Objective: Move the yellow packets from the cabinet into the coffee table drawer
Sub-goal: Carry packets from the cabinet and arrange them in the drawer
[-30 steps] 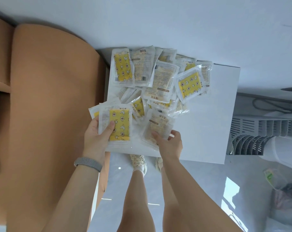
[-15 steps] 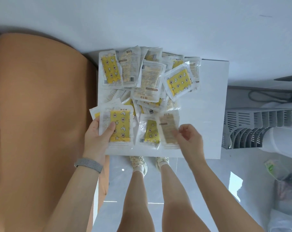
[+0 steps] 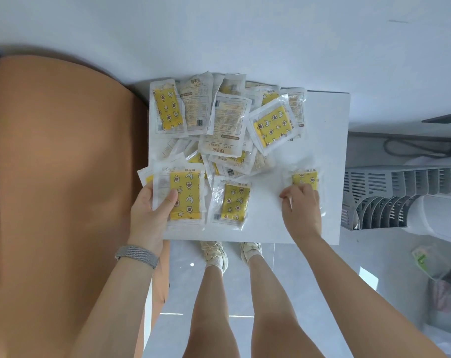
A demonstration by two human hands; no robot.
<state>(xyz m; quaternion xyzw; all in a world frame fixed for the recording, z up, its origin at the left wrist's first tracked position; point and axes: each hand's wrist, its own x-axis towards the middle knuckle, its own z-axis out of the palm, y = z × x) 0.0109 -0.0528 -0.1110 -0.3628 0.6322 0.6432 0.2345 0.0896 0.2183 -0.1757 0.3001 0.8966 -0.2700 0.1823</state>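
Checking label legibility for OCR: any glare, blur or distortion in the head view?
Head view: even soft light, no hard shadows; wide-angle bend at the edges. Packet pile sharp, wrappers slightly glossy. Right hand a little soft. Bright glare patches on the floor.

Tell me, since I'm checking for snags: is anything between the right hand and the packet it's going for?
Nothing visible. The right hand already rests its fingertips on the lone yellow packet, which lies apart from the pile on the white cabinet top. The left hand holds other packets.
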